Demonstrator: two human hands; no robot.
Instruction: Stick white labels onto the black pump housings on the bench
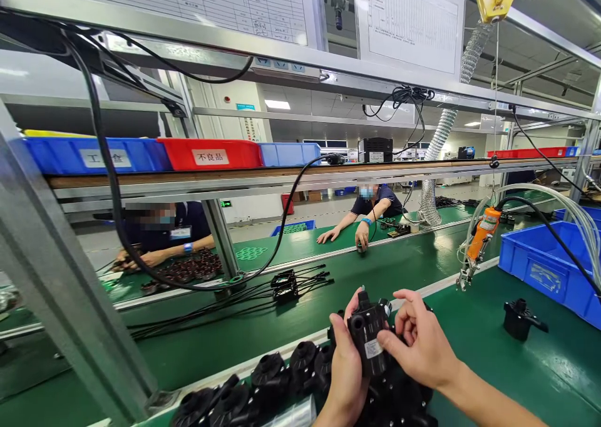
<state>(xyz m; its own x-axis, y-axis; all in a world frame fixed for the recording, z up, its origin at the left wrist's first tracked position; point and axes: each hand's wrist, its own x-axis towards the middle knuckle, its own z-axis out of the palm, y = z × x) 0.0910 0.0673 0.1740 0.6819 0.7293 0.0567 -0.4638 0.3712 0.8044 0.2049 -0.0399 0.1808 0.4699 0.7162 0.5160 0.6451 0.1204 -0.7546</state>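
Note:
A black pump-like part (370, 336) with a small white label is held upright in front of me. My left hand (346, 364) wraps round its left side and underside, the thumb along the body. At its right side is my right hand (420, 342), thumb tip against the part near the label and the other fingers curled. More black parts (268, 370) of the same kind lie on the green bench below and to the left of my hands. Another single black part (519, 319) stands apart on the bench at the right.
An orange electric screwdriver (483, 233) hangs at the right beside a blue bin (554, 264). Cables with black connectors (284, 286) lie on the green belt. Two people work across it. A metal post (70, 302) rises at the left; bins (211, 154) line the shelf.

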